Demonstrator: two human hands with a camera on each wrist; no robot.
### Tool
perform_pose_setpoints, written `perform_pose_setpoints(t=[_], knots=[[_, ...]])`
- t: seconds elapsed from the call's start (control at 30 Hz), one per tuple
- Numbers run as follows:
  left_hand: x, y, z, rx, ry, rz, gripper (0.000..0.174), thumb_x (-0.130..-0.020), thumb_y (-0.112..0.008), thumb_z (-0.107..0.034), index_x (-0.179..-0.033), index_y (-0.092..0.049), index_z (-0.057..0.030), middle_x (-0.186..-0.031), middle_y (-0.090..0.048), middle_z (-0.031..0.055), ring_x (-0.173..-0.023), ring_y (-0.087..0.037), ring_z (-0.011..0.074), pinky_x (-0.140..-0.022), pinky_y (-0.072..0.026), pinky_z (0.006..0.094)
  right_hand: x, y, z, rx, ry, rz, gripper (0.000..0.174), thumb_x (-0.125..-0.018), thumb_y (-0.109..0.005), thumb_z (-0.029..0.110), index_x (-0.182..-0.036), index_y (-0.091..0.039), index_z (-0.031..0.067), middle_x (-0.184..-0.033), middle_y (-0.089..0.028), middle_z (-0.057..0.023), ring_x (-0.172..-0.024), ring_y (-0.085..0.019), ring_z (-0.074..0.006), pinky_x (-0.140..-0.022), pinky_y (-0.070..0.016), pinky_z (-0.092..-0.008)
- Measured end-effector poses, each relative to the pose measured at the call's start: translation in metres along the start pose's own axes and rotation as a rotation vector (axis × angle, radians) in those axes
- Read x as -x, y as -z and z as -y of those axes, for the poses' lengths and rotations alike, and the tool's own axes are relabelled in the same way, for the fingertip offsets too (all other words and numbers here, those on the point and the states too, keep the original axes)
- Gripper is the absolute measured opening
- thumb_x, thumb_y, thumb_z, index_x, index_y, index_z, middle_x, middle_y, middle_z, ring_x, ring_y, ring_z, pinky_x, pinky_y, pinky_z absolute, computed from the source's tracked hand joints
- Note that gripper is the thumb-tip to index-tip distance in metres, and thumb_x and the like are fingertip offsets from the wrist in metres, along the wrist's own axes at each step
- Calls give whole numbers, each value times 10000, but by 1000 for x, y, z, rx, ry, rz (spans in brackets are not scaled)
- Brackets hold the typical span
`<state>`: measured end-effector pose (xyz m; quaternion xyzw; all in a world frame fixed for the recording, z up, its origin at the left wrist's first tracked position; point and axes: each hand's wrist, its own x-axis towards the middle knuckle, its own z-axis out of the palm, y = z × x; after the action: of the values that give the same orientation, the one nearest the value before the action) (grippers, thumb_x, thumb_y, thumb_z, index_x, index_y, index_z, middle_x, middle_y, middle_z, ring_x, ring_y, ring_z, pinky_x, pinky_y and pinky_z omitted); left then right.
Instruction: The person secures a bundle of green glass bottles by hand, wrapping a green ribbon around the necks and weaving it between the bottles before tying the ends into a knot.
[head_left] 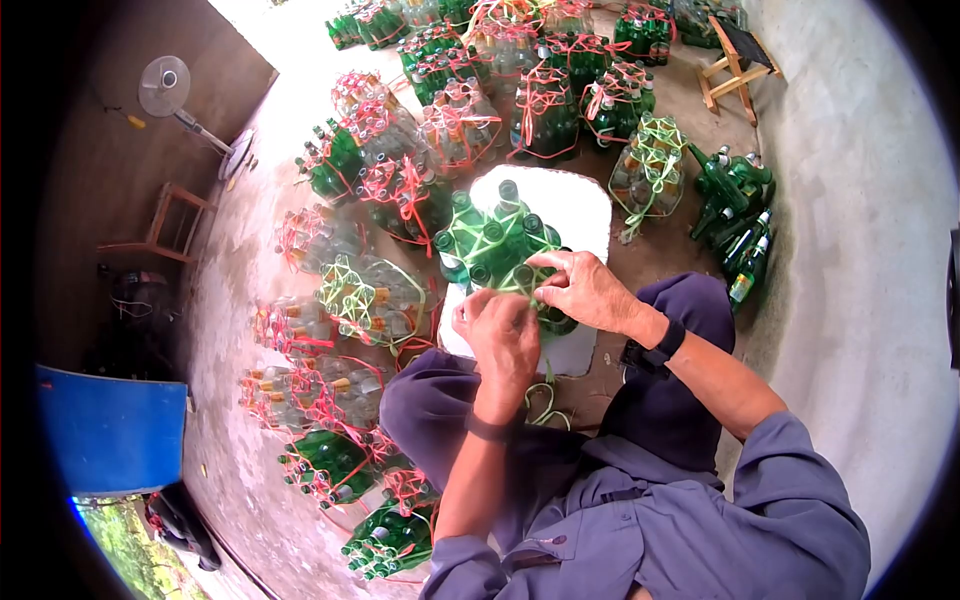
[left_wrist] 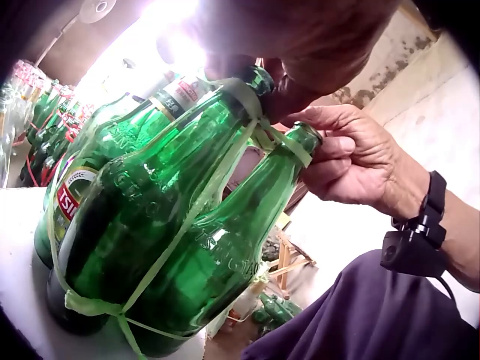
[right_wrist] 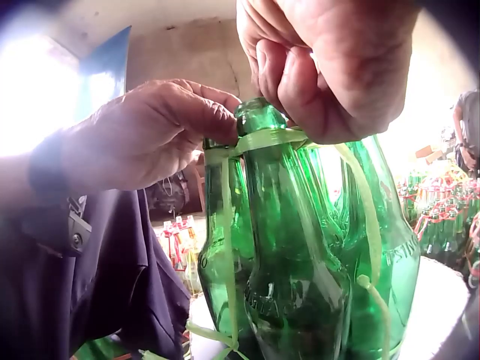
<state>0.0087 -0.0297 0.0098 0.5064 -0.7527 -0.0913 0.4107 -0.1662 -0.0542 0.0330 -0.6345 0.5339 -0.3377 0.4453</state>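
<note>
A cluster of green glass bottles stands upright, bound at the necks and round the bodies with a light green plastic strap. My left hand is at the near side of the cluster, its fingers bent at a bottle neck and pinching the strap. Opposite it, my right hand reaches in from the right, thumb and fingers curled on the strap by a neighbouring neck. In the left wrist view the strap runs down the bottles to a knot near their lower bodies. The pinched ends are hidden behind the fingers.
Beneath the bottles is a white block-like stand. Bundles of bottles tied with red strap fill the floor ahead and leftward. Loose green bottles lie along the right wall, near a wooden folding stool. Loose strap hangs between the knees.
</note>
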Motion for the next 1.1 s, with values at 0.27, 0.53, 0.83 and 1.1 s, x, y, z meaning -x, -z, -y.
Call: perform_pose_setpoints(t=[0.27, 0.53, 0.83, 1.1], knots=[[-3, 0, -2, 133, 156, -22, 165, -732, -726, -39, -881, -669, -80, -909, -634, 90, -957, -576, 305, -929, -416, 437, 8, -4, 3, -64, -31, -50, 424, -857, -667, 86, -1256, -650, -57, -930, -753, -227, -889, -764, -237, -820, -587, -352], [-6, 1, 4, 275, 347, 63, 168, -750, -712, -38, -913, -673, -26, -958, -633, 83, -908, -620, 233, -845, -485, 344, 34, -15, 11, 218, 210, -365, 315, -822, -752, 110, -1123, -683, 47, -956, -720, -154, -777, -705, -339, -707, -578, -413], [-14, 5, 1, 503, 505, 85, 145, -755, -706, -44, -882, -660, 9, -910, -619, 111, -862, -596, 224, -805, -496, 349, 43, -29, 12, 425, 387, -435, 183, -773, -816, 85, -928, -719, 85, -888, -628, -74, -687, -660, -254, -605, -553, -359], [-14, 2, 7, 673, 577, 100, 162, -756, -674, -18, -911, -628, 0, -872, -624, 30, -803, -559, 105, -746, -458, 246, 43, -33, 12, 490, 371, -394, 99, -813, -759, 110, -848, -676, 68, -873, -581, -93, -802, -662, -279, -630, -530, -407]])
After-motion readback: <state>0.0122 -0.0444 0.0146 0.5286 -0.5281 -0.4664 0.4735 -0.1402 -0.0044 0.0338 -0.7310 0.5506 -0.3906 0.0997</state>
